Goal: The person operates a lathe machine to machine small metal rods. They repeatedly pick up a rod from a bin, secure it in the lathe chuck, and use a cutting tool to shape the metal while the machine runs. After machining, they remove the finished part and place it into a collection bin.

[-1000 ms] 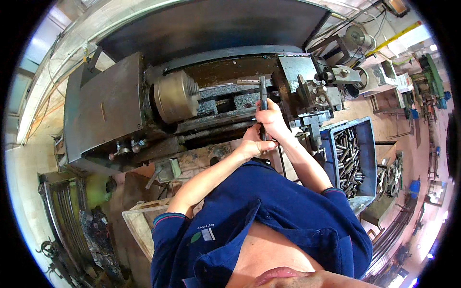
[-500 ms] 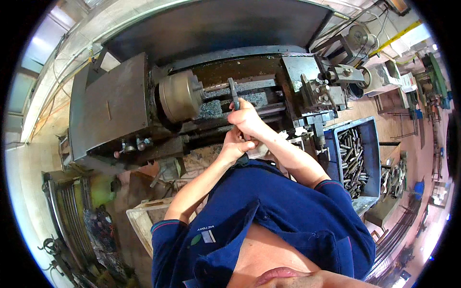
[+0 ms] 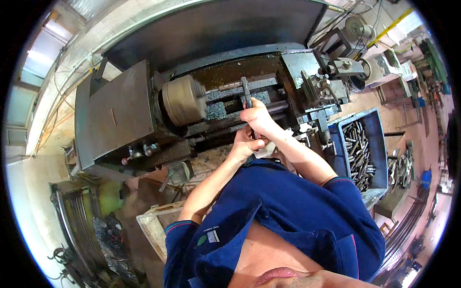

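Note:
My right hand (image 3: 258,118) is closed round a long, narrow dark metal tool (image 3: 246,91) whose exact kind I cannot make out. The tool's far end reaches over the bed of a lathe (image 3: 266,109), above metal chips (image 3: 216,111). Just below and left of it, my left hand (image 3: 246,147) is closed near my waist, its fingers curled around a dark piece (image 3: 256,136). Whether that piece belongs to the same tool is hidden by the hands. The round lathe chuck (image 3: 182,102), slightly blurred, is left of the tool's tip.
Right of my hands sits the lathe carriage (image 3: 324,89) with its tool post. A blue crate (image 3: 382,158) full of metal pieces (image 3: 357,156) stands at my right. The headstock (image 3: 120,113) and its levers (image 3: 137,154) are at left; a pale wooden box (image 3: 151,225) lies below.
The whole view has shifted a little, so lathe and hands appear further right. Both hands keep their closed grip, and the tool still points away over the bed.

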### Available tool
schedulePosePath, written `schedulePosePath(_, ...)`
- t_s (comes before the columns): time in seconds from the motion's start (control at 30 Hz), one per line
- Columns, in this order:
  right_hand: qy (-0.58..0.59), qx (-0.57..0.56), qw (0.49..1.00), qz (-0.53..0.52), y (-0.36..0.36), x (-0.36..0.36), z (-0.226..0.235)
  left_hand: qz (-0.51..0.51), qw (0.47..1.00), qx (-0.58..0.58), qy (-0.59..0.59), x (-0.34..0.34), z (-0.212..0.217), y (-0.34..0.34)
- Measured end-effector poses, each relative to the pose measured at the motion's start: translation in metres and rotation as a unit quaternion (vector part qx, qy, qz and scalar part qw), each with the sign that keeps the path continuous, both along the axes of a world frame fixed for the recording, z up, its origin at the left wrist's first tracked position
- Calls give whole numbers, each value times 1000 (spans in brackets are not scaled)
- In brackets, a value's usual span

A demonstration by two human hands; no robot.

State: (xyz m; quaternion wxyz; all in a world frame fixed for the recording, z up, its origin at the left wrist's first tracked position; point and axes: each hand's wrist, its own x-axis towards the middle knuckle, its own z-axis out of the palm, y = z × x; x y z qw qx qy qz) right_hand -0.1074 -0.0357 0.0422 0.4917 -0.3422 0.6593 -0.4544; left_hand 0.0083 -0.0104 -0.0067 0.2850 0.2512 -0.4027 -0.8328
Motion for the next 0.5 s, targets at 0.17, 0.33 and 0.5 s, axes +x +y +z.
schedulePosePath(0.17,38,15,999,23,-6,20,10,18,999,-35,9,14,6,-5)
schedulePosePath(0.33,-15,-3,999,-28,3,4,2,6,999,-35,5,4,5,-2)
schedulePosePath(0.5,25,2,1000,17,-3,16,11,-42,997,-39,-59,18,3,-9)
